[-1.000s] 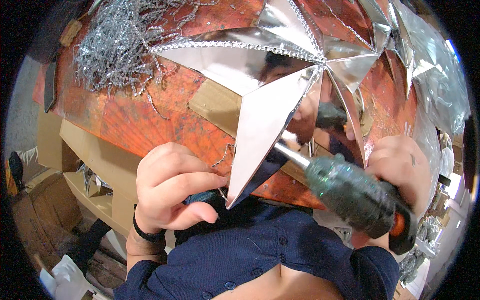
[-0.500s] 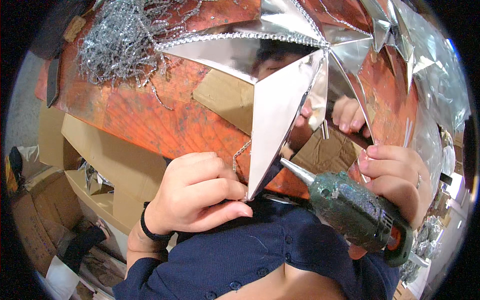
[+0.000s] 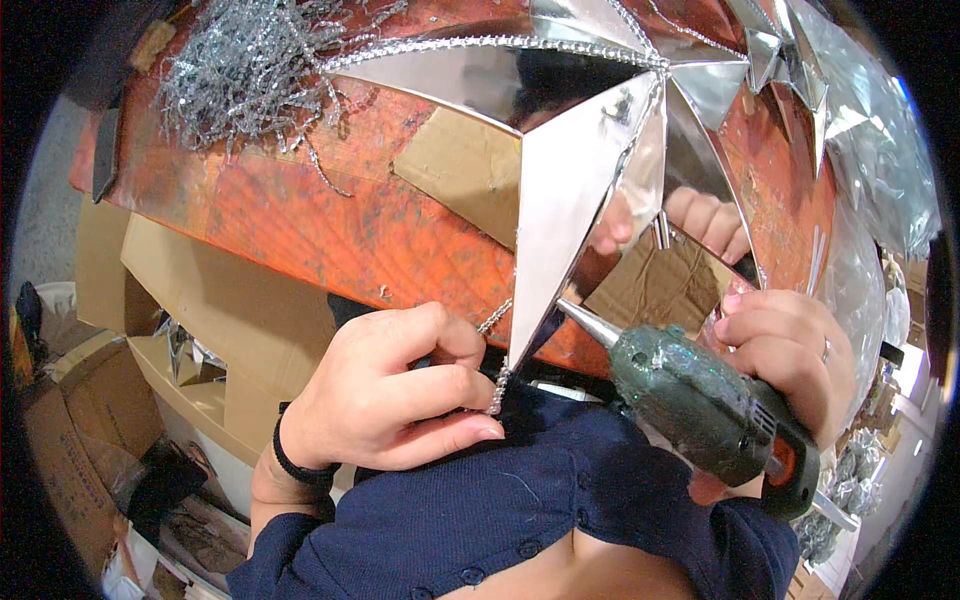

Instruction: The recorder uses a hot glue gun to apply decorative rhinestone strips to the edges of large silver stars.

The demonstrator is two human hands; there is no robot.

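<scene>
A shiny silver star [image 3: 578,165] with raised, mirror-like faces lies partly over the table edge, one point toward me. Beaded silver trim [image 3: 497,392] runs along its ridges, and a length of it hangs at the near tip. My left hand [image 3: 390,390] is closed, thumb and fingers pinching that trim just below the tip. Under my right hand [image 3: 790,345] is a dark, glue-smeared glue gun [image 3: 690,405], its metal nozzle pointing at the star's near arm. Right fingertips also touch another star point. The gun hides part of that hand.
A tangled heap of silver trim [image 3: 245,75] sits at the far left of the orange-red table [image 3: 300,235]. Cardboard [image 3: 455,165] lies beneath the star. More silver stars [image 3: 785,60] and clear plastic [image 3: 880,150] are at the far right. Open cardboard boxes [image 3: 215,320] stand at left.
The star has shifted slightly away from me and rightward. My left fingers, which were at its tip, are now apart from it, with trim showing between. The glue gun has moved slightly left.
</scene>
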